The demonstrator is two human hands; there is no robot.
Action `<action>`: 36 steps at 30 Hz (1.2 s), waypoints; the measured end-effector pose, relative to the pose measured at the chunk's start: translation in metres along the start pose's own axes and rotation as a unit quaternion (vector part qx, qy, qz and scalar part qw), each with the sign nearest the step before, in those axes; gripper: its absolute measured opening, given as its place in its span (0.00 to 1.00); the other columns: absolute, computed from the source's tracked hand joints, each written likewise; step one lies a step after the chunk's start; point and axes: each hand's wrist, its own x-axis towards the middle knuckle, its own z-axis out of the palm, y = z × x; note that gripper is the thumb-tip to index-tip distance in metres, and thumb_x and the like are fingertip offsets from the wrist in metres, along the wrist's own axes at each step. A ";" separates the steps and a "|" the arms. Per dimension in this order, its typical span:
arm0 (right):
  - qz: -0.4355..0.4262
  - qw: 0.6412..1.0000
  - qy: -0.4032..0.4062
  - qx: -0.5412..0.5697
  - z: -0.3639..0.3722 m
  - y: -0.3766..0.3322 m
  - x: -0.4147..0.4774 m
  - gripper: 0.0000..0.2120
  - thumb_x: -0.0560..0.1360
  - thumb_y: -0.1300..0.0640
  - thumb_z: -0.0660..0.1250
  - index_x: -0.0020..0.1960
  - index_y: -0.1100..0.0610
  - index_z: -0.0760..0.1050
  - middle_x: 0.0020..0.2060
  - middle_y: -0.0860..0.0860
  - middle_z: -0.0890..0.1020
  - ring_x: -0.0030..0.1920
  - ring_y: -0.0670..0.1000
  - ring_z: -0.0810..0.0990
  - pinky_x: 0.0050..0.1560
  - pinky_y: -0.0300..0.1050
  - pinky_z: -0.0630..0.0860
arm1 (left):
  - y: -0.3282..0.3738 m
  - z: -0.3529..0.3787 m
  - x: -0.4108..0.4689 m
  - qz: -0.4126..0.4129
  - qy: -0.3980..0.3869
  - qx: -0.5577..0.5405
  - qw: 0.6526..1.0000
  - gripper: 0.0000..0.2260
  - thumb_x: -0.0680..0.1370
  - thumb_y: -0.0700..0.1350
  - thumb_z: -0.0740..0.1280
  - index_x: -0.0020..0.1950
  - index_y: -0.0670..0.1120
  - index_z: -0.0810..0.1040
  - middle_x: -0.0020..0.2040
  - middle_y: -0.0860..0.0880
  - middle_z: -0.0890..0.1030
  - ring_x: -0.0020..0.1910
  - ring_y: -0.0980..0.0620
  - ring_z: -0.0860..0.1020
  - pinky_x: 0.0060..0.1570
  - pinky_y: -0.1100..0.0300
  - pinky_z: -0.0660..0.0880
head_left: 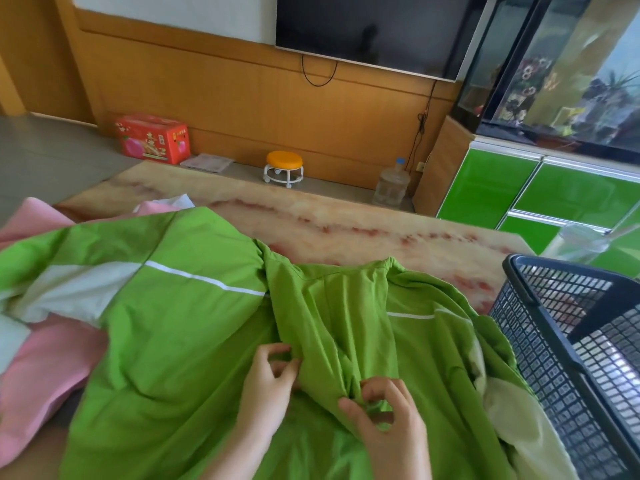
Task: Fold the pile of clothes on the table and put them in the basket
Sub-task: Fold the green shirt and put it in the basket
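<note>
the left hand [266,386] had its fingers curled in, pinching a raised ridge of the green jacket [180,327] near the desk's near edge; the right hand [389,420], just beside it, was likewise closed down, thumb and fingertips nipping the same bunched fold. neither hand held anything else

the jacket lay spread and rumpled over the near half of the desk [346,230]. what looked like its collar sat toward the far edge and its hem toward the near edge, so its long axis seemed to run near to far, with one white-panelled sleeve trailing out to the left edge. its right side lay just beside the dark basket [540,358] at the desk's right edge

the task looked barely begun: the jacket was not yet folded, pink clothes [45,368] lay loose at the left edge partly under the sleeve, and no garment showed through the basket's mesh, though its bottom was only partly visible
</note>
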 end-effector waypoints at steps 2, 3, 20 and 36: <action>-0.024 0.999 0.022 -0.008 -0.005 -0.002 0.005 0.24 0.60 0.22 0.59 0.40 0.41 0.70 0.46 0.37 0.78 0.47 0.42 0.76 0.43 0.35 0.73 | 0.004 -0.008 0.000 0.068 0.068 0.003 0.995 0.06 0.78 0.41 0.64 0.51 0.51 0.71 0.38 0.44 0.79 0.33 0.52 0.77 0.35 0.58 0.73; -0.038 0.998 0.046 -0.007 -0.009 -0.004 0.009 0.23 0.62 0.24 0.60 0.39 0.42 0.70 0.45 0.37 0.79 0.46 0.41 0.75 0.44 0.34 0.72 | 0.006 -0.015 0.001 0.094 0.095 -0.009 0.991 0.07 0.78 0.40 0.63 0.50 0.52 0.70 0.37 0.44 0.78 0.31 0.53 0.75 0.34 0.57 0.73; -0.099 0.959 -0.129 -0.231 -0.006 0.036 -0.006 0.24 0.76 0.31 0.47 0.68 0.37 0.64 0.71 0.42 0.66 0.73 0.52 0.62 0.67 0.55 0.67 | -0.011 -0.018 0.010 0.280 0.004 0.432 0.857 0.27 0.77 0.63 0.42 0.69 0.57 0.69 0.74 0.51 0.61 0.73 0.46 0.61 0.70 0.50 0.63; -0.027 0.944 -0.234 -0.231 0.005 0.027 0.017 0.27 0.69 0.23 0.39 0.66 0.24 0.51 0.71 0.37 0.59 0.73 0.40 0.57 0.71 0.48 0.64 | -0.012 -0.017 0.033 0.252 -0.092 0.512 0.816 0.19 0.82 0.56 0.48 0.68 0.55 0.72 0.73 0.56 0.61 0.72 0.52 0.65 0.71 0.57 0.57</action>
